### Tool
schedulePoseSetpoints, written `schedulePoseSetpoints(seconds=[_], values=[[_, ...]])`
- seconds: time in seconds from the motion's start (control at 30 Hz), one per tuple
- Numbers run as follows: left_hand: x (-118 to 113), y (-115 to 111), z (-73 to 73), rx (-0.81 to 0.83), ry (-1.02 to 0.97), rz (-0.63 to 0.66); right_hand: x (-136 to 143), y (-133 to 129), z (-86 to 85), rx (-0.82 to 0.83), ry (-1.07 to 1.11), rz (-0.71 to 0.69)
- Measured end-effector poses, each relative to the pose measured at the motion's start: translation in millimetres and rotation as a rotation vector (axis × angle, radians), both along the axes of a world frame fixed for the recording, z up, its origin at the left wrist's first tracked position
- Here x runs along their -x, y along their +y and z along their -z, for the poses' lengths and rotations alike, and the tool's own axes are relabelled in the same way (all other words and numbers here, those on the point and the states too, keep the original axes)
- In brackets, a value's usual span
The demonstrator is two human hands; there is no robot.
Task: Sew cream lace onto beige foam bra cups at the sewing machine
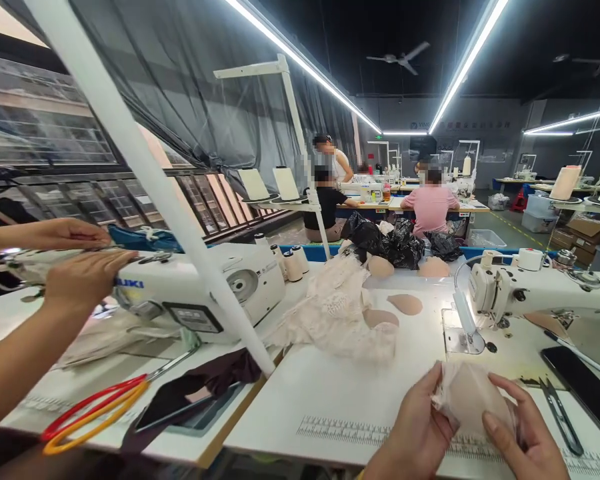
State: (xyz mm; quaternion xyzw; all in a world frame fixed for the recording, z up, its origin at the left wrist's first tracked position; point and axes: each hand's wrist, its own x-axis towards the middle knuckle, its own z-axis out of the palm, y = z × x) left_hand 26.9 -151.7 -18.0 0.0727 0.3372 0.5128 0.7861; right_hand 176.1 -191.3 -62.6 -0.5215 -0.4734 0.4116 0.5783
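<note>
Sheer-wrapped cup [473, 399] sits at the near right, raised above the ruler markings [340, 430]. Your left hand [417, 430] pinches its gathered left side; your right hand [527, 433] grips the other between thumb and fingers — likely so the fabric follows the curve. The snips [574, 445] lie farther right — within easy reach.

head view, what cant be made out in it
Beige cup piece: head view, underside hidden by the left hand and right hand.
Black phone: head view, one end cut off by the right edge.
Black bags: head view, contents mostly hidden by plastic.
Wall lettering: head view, mostly too small.
</note>
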Motion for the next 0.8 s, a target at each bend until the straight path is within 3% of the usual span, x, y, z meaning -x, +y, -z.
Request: schedulePoseSetpoints(seconds=[0.07,0.13,0.23,0.43,0.57,0.8], values=[[-0.6,-4.0,-8.3,0.028,-0.061,0.059,-3.7,-3.0,-6.4,-0.050,-0.044,0.033],[-0.2,-6.9,-15.1,-0.071,-0.042,0.081,-4.2,-8.0,-6.9,-0.072,-0.090,0.034],[0.4,-6.8,-19.9,-0.196,0.055,0.026,-3.1,-15.7,-2.5,-0.043,-0.120,-0.026],[-2.2,-4.1,-19.1,-0.188,0.113,0.030,-6.7,-13.7,-4.9,0.042,0.062,-0.128],[-4.9,-4.1,-19.0,-0.210,0.089,0.070,-9.3,-5.5,-10.4,0.041,0.215,-0.127],[-7.6,-1.0,-16.2,-0.184,0.122,0.000,-8.5,-1.6,-9.2,0.068,0.298,-0.101]])
